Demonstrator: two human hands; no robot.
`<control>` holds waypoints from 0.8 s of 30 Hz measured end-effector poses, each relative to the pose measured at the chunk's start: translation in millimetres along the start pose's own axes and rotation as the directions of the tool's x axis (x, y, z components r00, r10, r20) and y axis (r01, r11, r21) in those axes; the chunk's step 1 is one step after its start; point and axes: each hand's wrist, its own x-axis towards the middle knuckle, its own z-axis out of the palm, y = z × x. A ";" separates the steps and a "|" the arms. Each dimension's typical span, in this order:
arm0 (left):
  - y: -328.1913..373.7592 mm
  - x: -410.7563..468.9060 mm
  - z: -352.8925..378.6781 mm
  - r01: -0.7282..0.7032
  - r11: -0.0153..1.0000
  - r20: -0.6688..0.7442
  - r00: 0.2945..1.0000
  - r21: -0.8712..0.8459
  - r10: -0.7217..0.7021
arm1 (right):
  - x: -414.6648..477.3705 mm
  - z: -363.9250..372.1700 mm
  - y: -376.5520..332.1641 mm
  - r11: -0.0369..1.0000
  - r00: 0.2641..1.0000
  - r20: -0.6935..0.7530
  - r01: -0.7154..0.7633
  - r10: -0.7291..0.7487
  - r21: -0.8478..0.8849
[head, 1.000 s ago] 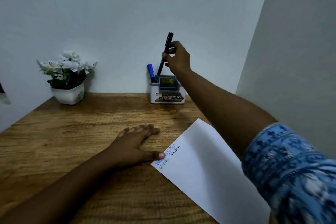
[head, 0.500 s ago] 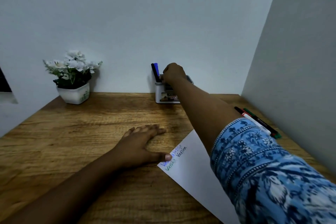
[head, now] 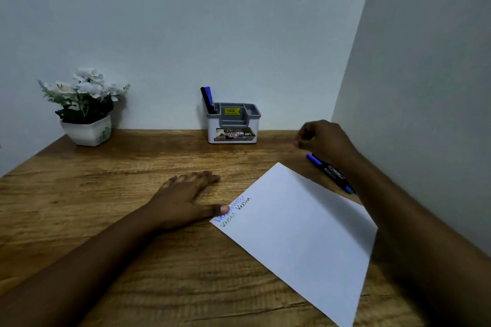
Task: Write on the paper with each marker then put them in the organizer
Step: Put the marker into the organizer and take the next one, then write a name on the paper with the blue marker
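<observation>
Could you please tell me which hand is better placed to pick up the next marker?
Right hand: it hovers directly over the loose markers, while the left hand lies flat, its thumb on the paper.

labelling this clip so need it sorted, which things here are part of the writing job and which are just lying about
In the job: paper, organizer, two markers standing in it, loose markers beside the paper, left hand with thumb on the paper, right hand above the loose markers.
Lying about: potted flowers by the wall.
</observation>
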 end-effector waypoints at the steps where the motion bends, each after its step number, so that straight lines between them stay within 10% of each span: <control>1: 0.6 -0.2 0.1 0.002 1.000 0.002 1.000 0.004 -0.002 | -4.6 -3.1 11.2 0.997 0.999 -0.012 -0.052 0.051 -0.052; 18: 0.5 -1.2 -0.6 -0.004 0.999 -0.004 1.000 -0.039 0.004 | -16.6 15.7 36.4 0.913 0.976 -0.006 -0.207 0.219 -0.351; 24: 10.2 0.7 -8.0 0.094 0.872 -0.007 0.994 -0.481 -0.111 | -26.0 14.0 8.2 1.000 0.998 -0.056 -0.018 0.018 0.001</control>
